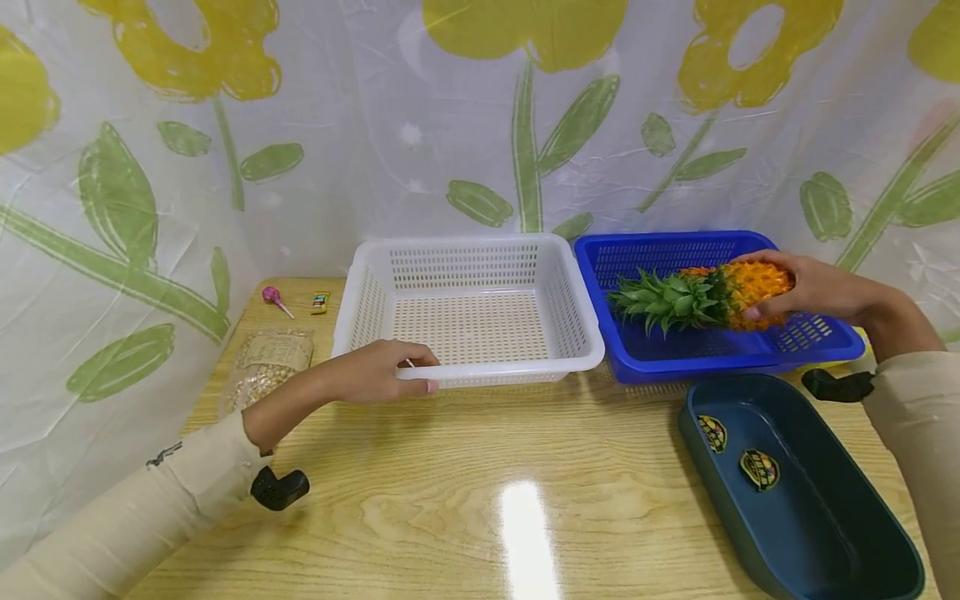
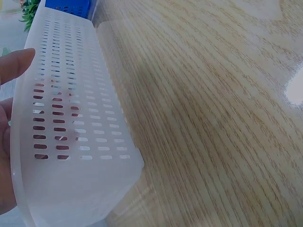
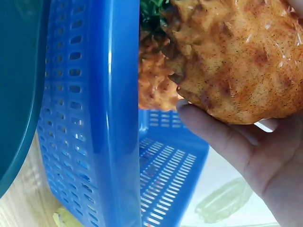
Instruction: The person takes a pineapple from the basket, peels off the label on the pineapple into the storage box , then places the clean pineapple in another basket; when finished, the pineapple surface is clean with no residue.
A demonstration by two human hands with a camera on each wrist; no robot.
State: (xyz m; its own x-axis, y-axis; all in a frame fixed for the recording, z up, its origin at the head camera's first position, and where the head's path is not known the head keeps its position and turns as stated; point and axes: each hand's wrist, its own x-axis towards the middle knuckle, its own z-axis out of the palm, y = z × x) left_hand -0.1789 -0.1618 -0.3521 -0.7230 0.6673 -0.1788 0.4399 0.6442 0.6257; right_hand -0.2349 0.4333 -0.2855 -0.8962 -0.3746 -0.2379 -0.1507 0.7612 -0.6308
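Observation:
My right hand (image 1: 813, 287) grips the orange body of a pineapple (image 1: 753, 292), thumb on the near side and fingers over the far side. It lies sideways above the blue basket (image 1: 738, 362), its green leaves pointing left. Beneath it in the right wrist view, a second orange pineapple (image 3: 154, 75) shows partly inside the basket. My left hand (image 1: 386, 371) holds the near rim of the white basket (image 1: 517, 367), with the thumb outside and the fingers over the rim. Part of the left hand is cut off in the left wrist view.
A dark green tub (image 1: 810, 533) with two stickers inside stands at the near right, close to the blue basket. On the left lie a bag of pale kernels (image 1: 273, 358), a pink lollipop (image 1: 272, 296) and a small yellow packet (image 1: 320, 302). A flowered curtain (image 1: 360, 167) hangs behind.

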